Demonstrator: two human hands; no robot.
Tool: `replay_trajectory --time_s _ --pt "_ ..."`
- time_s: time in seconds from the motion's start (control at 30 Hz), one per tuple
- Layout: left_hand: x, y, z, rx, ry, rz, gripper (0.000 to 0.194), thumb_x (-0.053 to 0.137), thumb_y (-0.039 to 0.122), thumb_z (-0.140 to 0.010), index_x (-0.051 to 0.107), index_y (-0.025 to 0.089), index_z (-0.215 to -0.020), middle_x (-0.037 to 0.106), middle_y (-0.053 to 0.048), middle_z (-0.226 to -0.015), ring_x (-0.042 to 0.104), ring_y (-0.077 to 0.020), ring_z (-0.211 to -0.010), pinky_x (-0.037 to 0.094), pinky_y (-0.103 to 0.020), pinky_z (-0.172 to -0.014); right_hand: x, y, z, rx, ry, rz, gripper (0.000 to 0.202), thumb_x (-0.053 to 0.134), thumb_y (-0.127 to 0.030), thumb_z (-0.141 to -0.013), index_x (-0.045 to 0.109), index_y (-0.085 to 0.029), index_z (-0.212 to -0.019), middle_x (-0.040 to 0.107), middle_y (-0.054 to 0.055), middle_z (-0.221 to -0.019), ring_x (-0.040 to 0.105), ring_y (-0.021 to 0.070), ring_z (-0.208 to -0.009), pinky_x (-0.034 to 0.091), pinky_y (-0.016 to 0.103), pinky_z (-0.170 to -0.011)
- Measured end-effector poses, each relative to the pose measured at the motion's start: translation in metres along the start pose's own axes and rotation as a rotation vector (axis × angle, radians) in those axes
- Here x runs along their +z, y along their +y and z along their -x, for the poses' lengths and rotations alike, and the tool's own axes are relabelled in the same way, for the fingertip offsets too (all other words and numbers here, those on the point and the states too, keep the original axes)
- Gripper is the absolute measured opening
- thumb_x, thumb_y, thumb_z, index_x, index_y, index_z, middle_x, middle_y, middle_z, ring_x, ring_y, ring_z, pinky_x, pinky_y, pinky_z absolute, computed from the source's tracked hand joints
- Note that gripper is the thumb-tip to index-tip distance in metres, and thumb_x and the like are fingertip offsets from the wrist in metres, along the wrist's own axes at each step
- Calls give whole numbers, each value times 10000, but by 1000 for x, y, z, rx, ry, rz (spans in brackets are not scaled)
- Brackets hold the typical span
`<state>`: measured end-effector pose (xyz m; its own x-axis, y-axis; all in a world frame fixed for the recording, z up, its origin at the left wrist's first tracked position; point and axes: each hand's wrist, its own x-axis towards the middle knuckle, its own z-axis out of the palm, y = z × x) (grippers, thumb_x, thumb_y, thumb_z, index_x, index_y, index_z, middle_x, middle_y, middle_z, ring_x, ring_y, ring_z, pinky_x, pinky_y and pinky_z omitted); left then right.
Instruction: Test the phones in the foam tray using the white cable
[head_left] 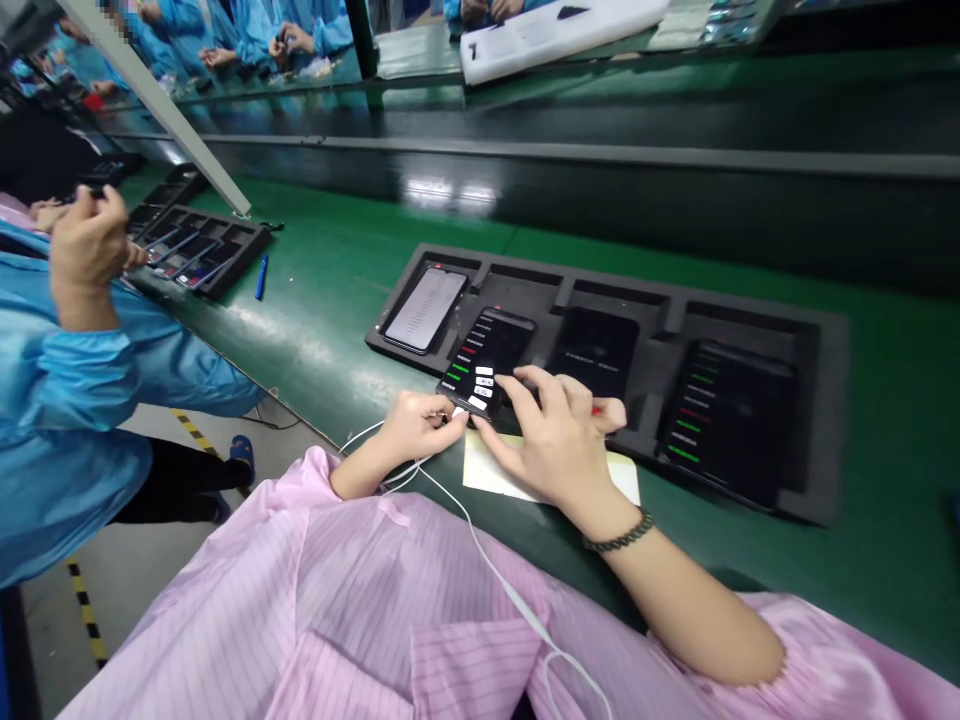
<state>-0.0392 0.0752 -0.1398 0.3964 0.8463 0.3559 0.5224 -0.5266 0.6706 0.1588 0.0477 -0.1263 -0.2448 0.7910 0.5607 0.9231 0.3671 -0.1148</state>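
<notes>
A phone [491, 345] with a dark screen of coloured text lines and white buttons rests tilted, its lower end over the front edge of a dark foam tray [821, 420]. At that lower end my left hand [420, 430] is closed on the white plug of a charging cable [480, 545]. My right hand [562, 435] has its thumb and index finger around the phone's lower right corner; a small red thing [598, 410] shows by its curled fingers. Other phones lie in the tray: a light-screened one [426, 310] left, dark ones [596, 350] [731, 420] right.
A white paper sheet [491, 465] lies partly beneath my right hand. Leftward on the green bench are a blue pen [261, 278] and another phone tray [240, 250], beside a co-worker in a blue sleeve [82, 360]. A raised ledge [600, 155] runs behind, with more workers beyond.
</notes>
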Motion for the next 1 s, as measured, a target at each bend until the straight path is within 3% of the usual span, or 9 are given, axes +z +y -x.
replay_trajectory --time_s 0.13,0.23,0.33,0.5,0.6,0.7,0.77,0.9,1.0 --pt "3 0 2 111 -6 -224 413 498 322 -929 488 183 -540 423 39 -450 351 -79 -418 234 -237 -456 -3 10 -18 -42 -159 -76 632 495 -502 -940 487 -120 -1444 556 197 -1430 424 376 -1325 204 520 -1048" --pt "1 1 0 168 -31 -301 424 465 304 -945 461 188 -537 429 28 -457 380 -93 -426 214 -254 -464 -1 16 -28 -77 -191 -139 715 468 -503 -918 400 -88 -1496 613 212 -1355 410 379 -1380 115 557 -1110" --pt "-2 3 -2 138 -44 -214 430 475 293 -941 415 186 -529 399 41 -458 358 -80 -425 217 -246 -468 -1 18 -28 -95 -204 -203 637 464 -466 -934 441 -100 -1454 702 185 -1193 513 350 -1303 119 553 -1106" --pt "-8 10 -4 -48 -115 59 449 508 272 -922 346 178 -514 302 67 -465 280 -52 -427 224 -216 -456 -7 11 -23 -122 -155 -257 412 548 -343 -953 556 -178 -1330 757 91 -985 608 295 -1155 161 519 -1071" --pt "-9 12 -3 -106 -113 112 467 527 304 -913 344 178 -502 277 70 -466 254 -52 -438 217 -216 -453 -9 11 -24 -111 -155 -247 427 583 -351 -940 561 -211 -1343 753 85 -1012 587 308 -1154 174 517 -1054" --pt "-8 12 -1 -113 -87 114 448 552 324 -900 396 174 -508 294 71 -460 252 -51 -435 220 -217 -449 -7 14 -27 -64 -180 -227 573 552 -455 -934 492 -168 -1426 712 152 -1181 518 368 -1255 153 551 -1066" --pt "-7 12 0 -104 -71 113 422 566 330 -894 446 169 -523 313 72 -457 259 -49 -431 231 -213 -451 -5 16 -27 -56 -200 -236 606 515 -492 -946 475 -133 -1433 724 163 -1134 517 377 -1265 131 563 -1075" --pt "-6 11 0 -87 -39 91 380 601 342 -881 517 163 -555 305 82 -446 248 -50 -426 241 -209 -453 -6 16 -24 -124 -179 -265 353 521 -402 -987 613 -185 -1250 762 92 -900 603 305 -1148 152 511 -1057" --pt "-5 10 1 -74 -31 96 372 618 342 -879 538 161 -565 283 89 -445 242 -49 -426 248 -206 -460 -9 14 -23 -170 -128 -256 244 534 -365 -1002 656 -208 -1143 766 66 -884 619 273 -1107 166 480 -1034"
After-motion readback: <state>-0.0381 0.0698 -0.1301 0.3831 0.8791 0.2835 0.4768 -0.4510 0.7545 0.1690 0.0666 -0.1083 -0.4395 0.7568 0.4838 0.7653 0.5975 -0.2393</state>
